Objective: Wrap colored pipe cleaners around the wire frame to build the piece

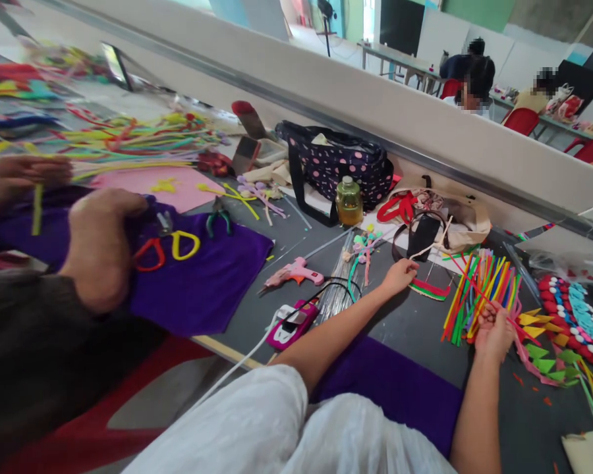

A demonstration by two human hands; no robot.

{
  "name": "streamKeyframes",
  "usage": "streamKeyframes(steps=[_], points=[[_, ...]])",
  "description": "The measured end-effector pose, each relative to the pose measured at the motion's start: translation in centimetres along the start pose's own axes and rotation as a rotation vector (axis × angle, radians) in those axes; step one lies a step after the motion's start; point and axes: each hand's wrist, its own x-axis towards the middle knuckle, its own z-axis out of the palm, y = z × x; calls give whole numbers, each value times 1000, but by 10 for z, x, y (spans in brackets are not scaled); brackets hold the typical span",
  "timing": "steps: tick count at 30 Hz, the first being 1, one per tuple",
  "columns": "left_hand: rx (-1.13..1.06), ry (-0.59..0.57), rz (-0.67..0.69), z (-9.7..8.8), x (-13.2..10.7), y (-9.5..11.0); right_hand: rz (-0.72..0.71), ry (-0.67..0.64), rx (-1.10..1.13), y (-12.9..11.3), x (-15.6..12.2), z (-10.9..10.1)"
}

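Note:
My left hand (400,276) is closed in a pinch, with a pale pipe cleaner (427,248) reaching up and right from its fingertips. Just below those fingers lies a red, white and green piece shaped like a watermelon slice (432,290). Closed around red pipe cleaners (478,295), my right hand (494,332) is over the right part of the table. Under and beside it is a bundle of multicoloured pipe cleaners (457,306). A purple cloth (390,382) lies between my forearms at the table edge.
At left, a co-worker's hands (96,230) are over another purple cloth (192,296) with scissors (185,245) and pliers (219,217). A pink glue gun (294,273), power strip (292,324), bottle (349,203) and dotted bag (340,161) stand nearer the partition. Colourful garlands (573,316) are at right.

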Motion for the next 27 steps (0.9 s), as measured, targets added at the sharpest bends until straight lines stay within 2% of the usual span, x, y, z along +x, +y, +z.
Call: streamKeyframes(steps=[4,10,16,22,27], points=[[188,-29,135,-1,5,7,40,-1,17,6,5,0],[361,-118,211,2,15,19,53,-19,-51,15,5,5],[499,-168,287,11,27,17,82,-48,-113,22,6,9],[530,-207,297,22,35,10,153,-81,-91,25,6,11],[551,-223,301,15,35,10,184,-76,-83,26,7,13]])
